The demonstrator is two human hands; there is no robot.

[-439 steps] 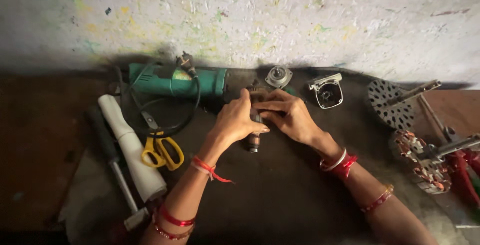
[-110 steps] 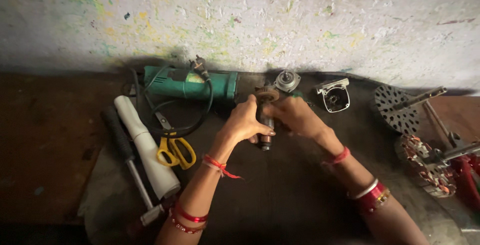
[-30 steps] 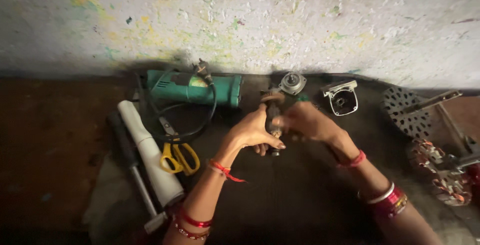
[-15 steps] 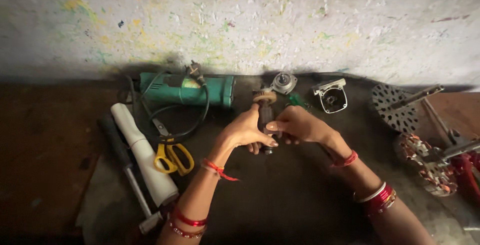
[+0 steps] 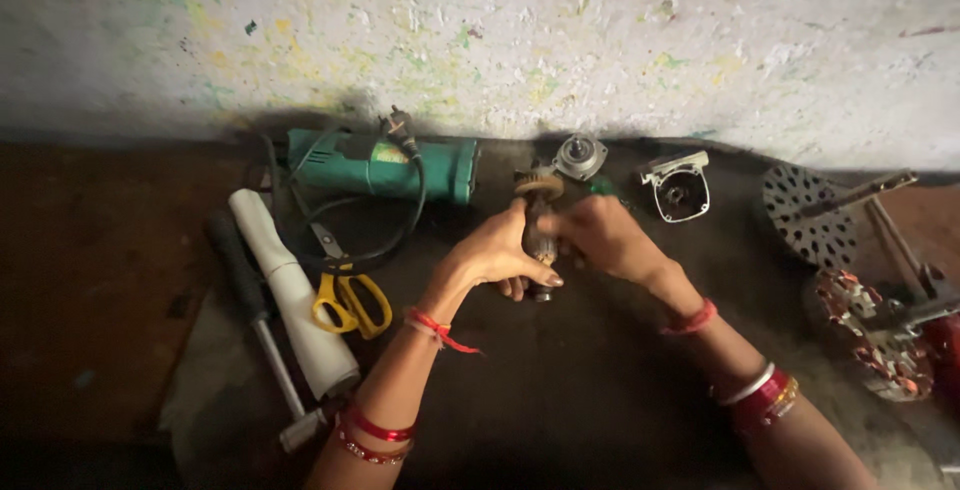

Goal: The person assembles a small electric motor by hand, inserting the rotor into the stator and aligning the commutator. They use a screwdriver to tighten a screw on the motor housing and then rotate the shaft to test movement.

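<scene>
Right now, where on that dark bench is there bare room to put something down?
Bare patch: the dark mat between the forearms. Crowded: yellow scissors, white tube and green grinder body to the left; perforated disc and wound motor part to the right.

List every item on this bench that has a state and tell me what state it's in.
Motor armature: upright, gripped by left hand and right hand.
Green grinder body: lying on its side, front end open.
Yellow scissors: closed, flat.
Gear housing: detached, opening upward.
Round metal cap: loose beside the wall.
Hammer: lying flat.
</scene>
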